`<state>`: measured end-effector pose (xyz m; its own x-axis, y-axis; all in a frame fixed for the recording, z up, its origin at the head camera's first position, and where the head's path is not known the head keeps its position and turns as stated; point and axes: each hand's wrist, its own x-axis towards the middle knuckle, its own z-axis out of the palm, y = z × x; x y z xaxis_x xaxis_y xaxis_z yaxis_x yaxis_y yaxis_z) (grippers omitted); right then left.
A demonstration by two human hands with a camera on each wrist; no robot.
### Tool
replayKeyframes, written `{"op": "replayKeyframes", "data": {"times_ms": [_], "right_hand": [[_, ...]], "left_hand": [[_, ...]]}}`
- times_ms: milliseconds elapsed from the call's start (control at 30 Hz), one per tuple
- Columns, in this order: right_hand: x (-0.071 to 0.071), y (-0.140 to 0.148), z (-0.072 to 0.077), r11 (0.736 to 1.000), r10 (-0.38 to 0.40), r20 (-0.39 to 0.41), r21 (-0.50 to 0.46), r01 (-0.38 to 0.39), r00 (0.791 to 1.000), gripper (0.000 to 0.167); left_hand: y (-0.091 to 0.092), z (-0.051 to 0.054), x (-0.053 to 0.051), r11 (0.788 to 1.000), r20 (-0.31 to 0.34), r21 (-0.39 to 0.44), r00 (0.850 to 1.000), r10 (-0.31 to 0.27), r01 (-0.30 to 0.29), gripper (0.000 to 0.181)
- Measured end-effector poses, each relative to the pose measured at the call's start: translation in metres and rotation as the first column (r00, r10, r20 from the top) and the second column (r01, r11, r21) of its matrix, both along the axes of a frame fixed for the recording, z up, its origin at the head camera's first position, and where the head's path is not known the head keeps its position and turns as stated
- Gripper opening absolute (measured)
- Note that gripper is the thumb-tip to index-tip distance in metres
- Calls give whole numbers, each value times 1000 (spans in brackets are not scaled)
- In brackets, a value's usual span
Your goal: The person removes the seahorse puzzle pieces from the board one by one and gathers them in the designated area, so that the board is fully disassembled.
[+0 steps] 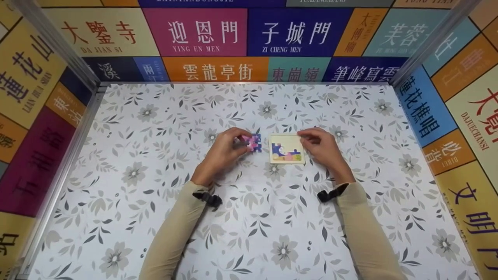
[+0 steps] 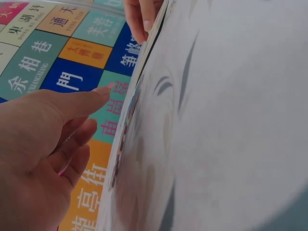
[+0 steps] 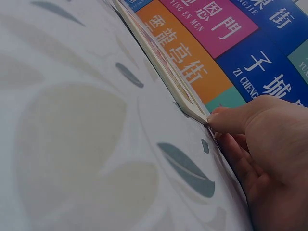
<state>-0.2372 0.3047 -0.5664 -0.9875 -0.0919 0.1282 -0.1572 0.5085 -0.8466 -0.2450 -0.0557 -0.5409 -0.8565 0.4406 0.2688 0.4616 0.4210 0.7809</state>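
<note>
Head view: square puzzle tray lies flat just right of the frame's centre; blue, pink and yellow puzzle pieces fill its lower part and left side, upper right showing pale base. Loose pieces, purple and pink, lie just left of the tray, apart from it. Left hand is over the loose pieces, thumb and forefinger narrowly spaced; cannot tell whether a piece is pinched. Right hand pinches the tray's upper-right corner between thumb and fingers. Floral tabletop spans the lower frame; lettered panels across the top.
</note>
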Motion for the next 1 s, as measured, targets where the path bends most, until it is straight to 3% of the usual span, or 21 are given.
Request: {"op": "replayKeyframes", "data": {"times_ms": [500, 767, 1000], "right_hand": [[-1, 2, -2, 1000, 7, -10, 24, -6, 1000, 24], [-1, 1, -1, 1000, 7, 25, 10, -7, 1000, 24], [-1, 1, -1, 1000, -1, 20, 24, 1, 1000, 24]], "left_hand": [[-19, -7, 0, 997, 95, -71, 995, 16, -9, 34], [-21, -6, 0, 988, 90, -151, 996, -7, 21, 34], [-21, -7, -2, 986, 51, -162, 998, -38, 46, 33]]}}
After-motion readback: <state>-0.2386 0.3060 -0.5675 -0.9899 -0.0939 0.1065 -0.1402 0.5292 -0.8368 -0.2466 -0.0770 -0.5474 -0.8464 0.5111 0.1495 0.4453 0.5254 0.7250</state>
